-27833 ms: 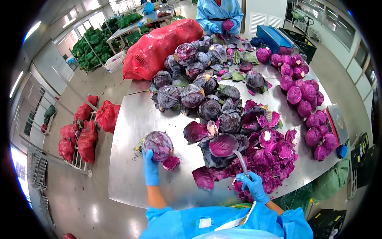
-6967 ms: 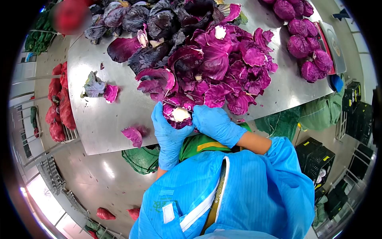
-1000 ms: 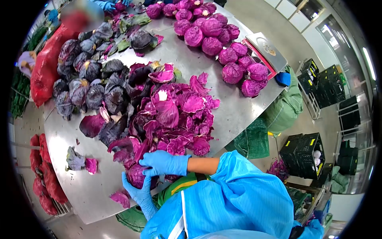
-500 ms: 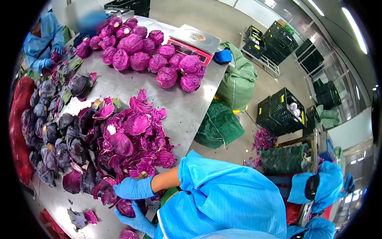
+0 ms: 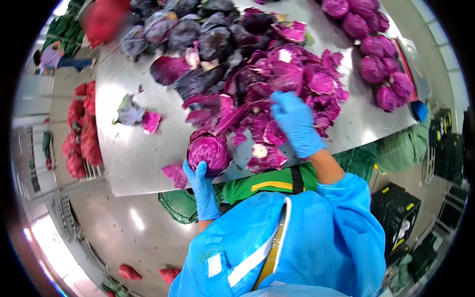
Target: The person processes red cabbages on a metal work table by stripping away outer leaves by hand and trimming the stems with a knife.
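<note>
Cabbage: in the head view, the peeled purple cabbage (image 5: 209,152) is placed at the near edge of the metal table (image 5: 148,163), just left of the leaf pile (image 5: 321,84).
Left glove: the cabbage is cupped on its near-left side by the left hand (image 5: 201,187), thumb and fingers spread against it.
Right glove: the right hand (image 5: 298,123) is held over the pile, fingers curled; whether anything is gripped cannot be told.
Loose leaves: the cored piece (image 5: 266,156) lies right of the cabbage, a purple leaf (image 5: 174,174) just left, a green-grey leaf (image 5: 131,111) farther off.
In the way: the far side is crowded by dark cabbages (image 5: 183,34), the right by trimmed cabbages (image 5: 372,69).
Floor: red sacks (image 5: 74,143) are stacked at left, black crates (image 5: 396,210) at right.
Hidden: the cabbage's underside is concealed, and the right fingertips are blurred.
Cut off: the dark and trimmed cabbages are cropped at the top.
</note>
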{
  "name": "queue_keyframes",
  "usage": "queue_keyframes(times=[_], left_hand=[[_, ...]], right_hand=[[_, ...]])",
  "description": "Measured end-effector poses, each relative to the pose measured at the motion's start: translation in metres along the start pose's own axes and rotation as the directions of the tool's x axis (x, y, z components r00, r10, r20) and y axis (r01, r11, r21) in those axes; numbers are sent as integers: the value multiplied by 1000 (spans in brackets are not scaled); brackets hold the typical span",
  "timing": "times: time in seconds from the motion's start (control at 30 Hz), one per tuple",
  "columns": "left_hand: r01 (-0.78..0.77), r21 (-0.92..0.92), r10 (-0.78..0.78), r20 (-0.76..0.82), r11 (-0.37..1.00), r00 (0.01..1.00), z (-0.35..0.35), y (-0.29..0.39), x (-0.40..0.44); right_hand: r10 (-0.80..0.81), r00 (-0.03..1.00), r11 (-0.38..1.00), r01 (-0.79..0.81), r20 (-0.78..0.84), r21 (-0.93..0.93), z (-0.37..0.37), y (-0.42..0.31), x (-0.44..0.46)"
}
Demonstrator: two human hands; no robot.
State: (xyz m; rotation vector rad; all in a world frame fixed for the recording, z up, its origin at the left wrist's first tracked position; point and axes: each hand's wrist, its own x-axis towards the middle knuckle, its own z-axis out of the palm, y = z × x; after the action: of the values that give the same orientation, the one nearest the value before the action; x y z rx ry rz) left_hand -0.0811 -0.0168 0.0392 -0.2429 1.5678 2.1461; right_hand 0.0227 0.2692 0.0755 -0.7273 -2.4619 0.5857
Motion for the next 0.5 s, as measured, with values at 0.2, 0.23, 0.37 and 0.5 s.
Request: queue_keyframes(times=[0.2, 0.23, 0.37, 0.5], left_hand=[[-188, 222, 208, -71, 957, 975, 17, -24, 6], [-203, 249, 228, -77, 947, 971, 28, -22, 1], [-103, 154, 118, -91, 983, 989, 39, -9, -5], [-39, 245, 74, -135, 969, 988, 39, -8, -2]], right_hand=[[-102, 856, 968, -31, 507, 248, -20, -68, -7], [-182, 831, 946, 2, 526, 324, -6, -72, -15], [-198, 717, 920, -100, 669, 379, 24, -64, -23], [-165, 739, 874, -198, 653, 444, 17, -68, -29]])
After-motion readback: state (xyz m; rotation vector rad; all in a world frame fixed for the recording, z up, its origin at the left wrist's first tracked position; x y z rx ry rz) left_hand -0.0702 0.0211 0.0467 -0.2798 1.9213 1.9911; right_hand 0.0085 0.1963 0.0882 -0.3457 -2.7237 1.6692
